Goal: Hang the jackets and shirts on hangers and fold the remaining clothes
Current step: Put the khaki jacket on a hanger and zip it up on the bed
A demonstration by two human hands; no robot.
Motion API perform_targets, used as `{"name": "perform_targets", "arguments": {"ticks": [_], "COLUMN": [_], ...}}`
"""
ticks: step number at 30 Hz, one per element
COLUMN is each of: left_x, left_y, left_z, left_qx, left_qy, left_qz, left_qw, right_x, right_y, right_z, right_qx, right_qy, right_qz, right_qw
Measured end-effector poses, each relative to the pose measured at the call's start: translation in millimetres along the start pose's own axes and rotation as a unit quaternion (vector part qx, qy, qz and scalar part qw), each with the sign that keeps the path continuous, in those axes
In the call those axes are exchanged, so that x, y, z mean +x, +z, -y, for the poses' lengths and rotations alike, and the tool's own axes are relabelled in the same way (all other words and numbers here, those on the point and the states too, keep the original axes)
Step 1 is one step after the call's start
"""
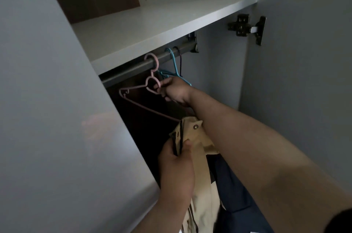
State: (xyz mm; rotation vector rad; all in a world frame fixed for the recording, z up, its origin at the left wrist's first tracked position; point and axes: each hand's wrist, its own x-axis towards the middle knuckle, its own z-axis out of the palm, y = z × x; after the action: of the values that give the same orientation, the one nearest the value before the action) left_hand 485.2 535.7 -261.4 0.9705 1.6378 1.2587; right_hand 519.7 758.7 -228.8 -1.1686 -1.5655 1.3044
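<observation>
Under the white wardrobe shelf (152, 29), we see the right hand (175, 92), its grip pinching the pink plastic hanger (152, 73) hooked on the grey metal rail (133, 66). Lower, the left hand (177, 168) has its grip closed around the beige snap-buttoned fabric garment (198, 137).

Right hand (175, 92) grips a pink hanger (152, 73); left hand (176, 164) holds a beige garment (198, 137), perhaps a jacket.
</observation>
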Motion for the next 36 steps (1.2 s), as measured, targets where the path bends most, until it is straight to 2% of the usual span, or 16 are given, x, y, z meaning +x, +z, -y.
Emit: {"name": "perform_targets", "arguments": {"ticks": [6, 9, 15, 26, 32, 36], "left_x": [8, 11, 2, -37, -49, -55], "left_y": [1, 1, 1, -4, -12, -18], "left_z": [7, 10, 10, 27, 29, 34], "left_qx": [-0.032, -0.049, -0.049, -0.009, 0.006, 0.012], "left_qy": [-0.023, -0.016, 0.014, 0.021, 0.036, 0.055], "left_qz": [-0.037, -0.042, -0.027, 0.061, 0.098, 0.139], "left_qw": [0.999, 0.998, 0.998, 0.998, 0.994, 0.989], "right_x": [1, 0, -21, -114, -159, -190], "right_y": [1, 0, -12, -46, -62, -72], "right_z": [-2, -1, 1, -30, -31, -28], "right_qx": [0.123, 0.131, 0.228, 0.274, 0.199, 0.186], "right_qy": [-0.009, -0.027, -0.030, -0.033, -0.067, -0.071], "right_qz": [0.023, 0.035, -0.012, -0.142, -0.180, -0.202], "right_qw": [0.992, 0.990, 0.973, 0.951, 0.961, 0.959]}}
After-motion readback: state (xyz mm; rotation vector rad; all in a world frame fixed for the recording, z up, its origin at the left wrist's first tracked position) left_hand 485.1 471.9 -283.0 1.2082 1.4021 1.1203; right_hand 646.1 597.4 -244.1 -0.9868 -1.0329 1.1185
